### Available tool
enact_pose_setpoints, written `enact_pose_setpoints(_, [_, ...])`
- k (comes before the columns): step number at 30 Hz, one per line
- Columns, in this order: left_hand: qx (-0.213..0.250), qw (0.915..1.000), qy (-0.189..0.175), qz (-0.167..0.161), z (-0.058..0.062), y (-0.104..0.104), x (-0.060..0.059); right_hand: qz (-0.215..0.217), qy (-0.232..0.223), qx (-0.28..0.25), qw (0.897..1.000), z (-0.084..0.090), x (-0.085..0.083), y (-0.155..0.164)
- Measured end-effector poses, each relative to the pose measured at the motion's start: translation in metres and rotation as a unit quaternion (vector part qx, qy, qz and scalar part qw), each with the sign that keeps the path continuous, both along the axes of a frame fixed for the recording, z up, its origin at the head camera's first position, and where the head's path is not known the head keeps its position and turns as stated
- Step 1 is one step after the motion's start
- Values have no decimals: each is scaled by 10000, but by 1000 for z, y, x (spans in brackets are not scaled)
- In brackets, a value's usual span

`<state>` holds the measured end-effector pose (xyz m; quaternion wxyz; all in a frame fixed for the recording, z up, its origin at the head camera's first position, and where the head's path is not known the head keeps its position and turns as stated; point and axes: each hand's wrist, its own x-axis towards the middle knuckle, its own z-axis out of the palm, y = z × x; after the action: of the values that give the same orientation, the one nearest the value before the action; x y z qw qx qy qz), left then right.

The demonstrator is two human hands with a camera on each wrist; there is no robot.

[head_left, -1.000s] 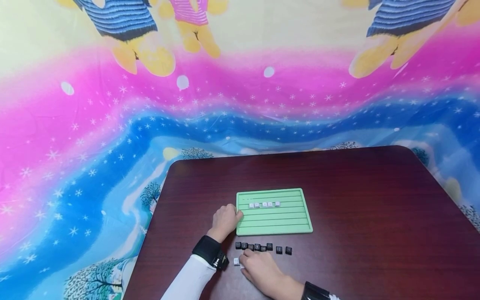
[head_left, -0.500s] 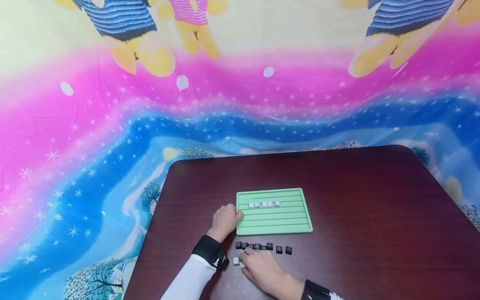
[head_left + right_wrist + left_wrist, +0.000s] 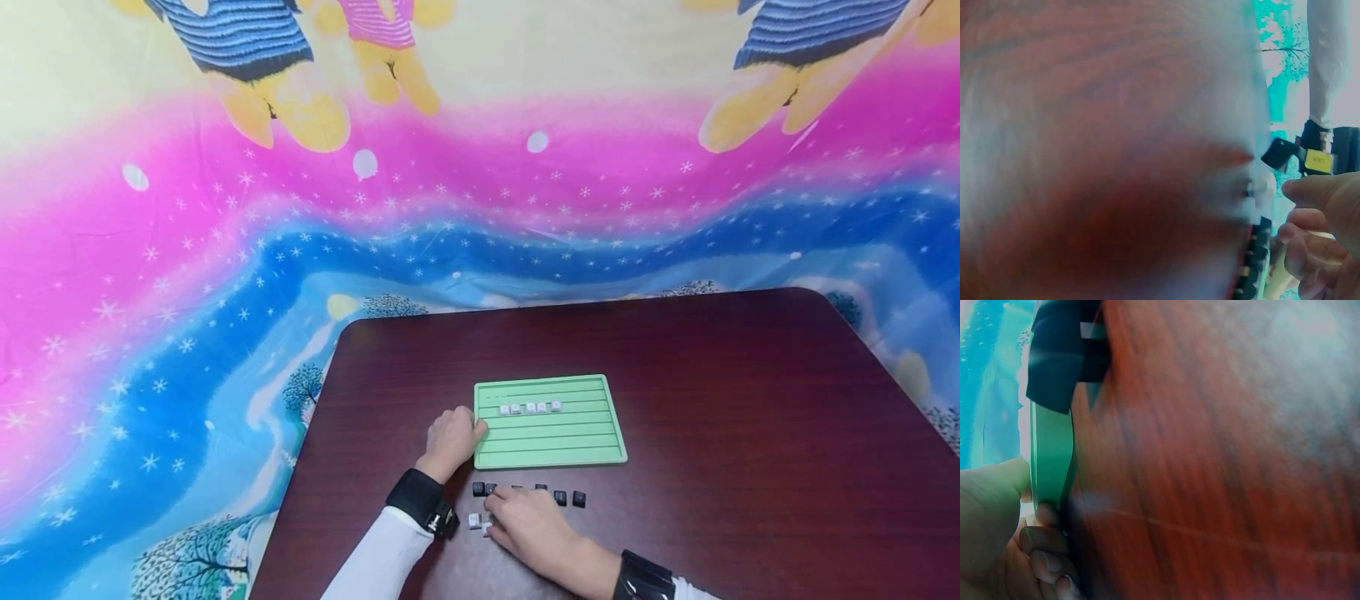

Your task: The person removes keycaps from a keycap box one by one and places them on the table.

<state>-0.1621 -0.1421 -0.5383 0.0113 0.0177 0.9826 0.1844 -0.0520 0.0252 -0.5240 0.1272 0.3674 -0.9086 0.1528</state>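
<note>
My left hand [image 3: 452, 440] grips the left edge of a light green grooved board [image 3: 540, 450]; its thumb lies over the rim and the fingers curl below it in the left wrist view. My right hand [image 3: 534, 527] is low over the table, thumb and forefinger apart around a white keycap [image 3: 487, 528] partly covered by them. In the right wrist view, the thumb tip is right beside a pale keycap [image 3: 1266, 185], and a gap shows between thumb and fingers. Another white keycap [image 3: 475, 521] sits just left. Several white keycaps [image 3: 532, 407] stand in one groove of the board.
A row of black keycaps [image 3: 478, 489] lies between the board and my right hand, which hides part of it. Two more black keycaps, one at the right end [image 3: 579, 499], stand apart. The dark wooden table [image 3: 750, 433] meets a printed cloth [image 3: 480, 192] behind.
My right hand has shifted slightly right and its forefinger has moved away from the thumb, covering more black keycaps and showing more of the white one. My left hand stays on the board.
</note>
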Motion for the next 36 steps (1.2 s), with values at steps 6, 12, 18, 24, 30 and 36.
enact_pose_setpoints(6, [28,10000,-18,1,-1,0,-2,-51,-56,-111,9999,9,-10,9])
enact_pose_setpoints(12, [-24,10000,0,-10,1,0,-1,-200,-93,-103,9997,16,-19,16])
enact_pose_setpoints(18, [-40,10000,-21,-12,3,0,-1,-393,-198,-207,9988,19,-27,21])
enact_pose_setpoints(24, [-43,10000,-76,9,0,0,-2,-643,-238,-249,9973,20,-36,27])
enact_pose_setpoints(30, [28,9998,-161,61,-3,0,-3,-800,-155,-211,9964,24,-46,35])
enact_pose_setpoints(36, [61,9998,-161,86,-3,0,-3,-971,-24,-292,9948,27,-56,43])
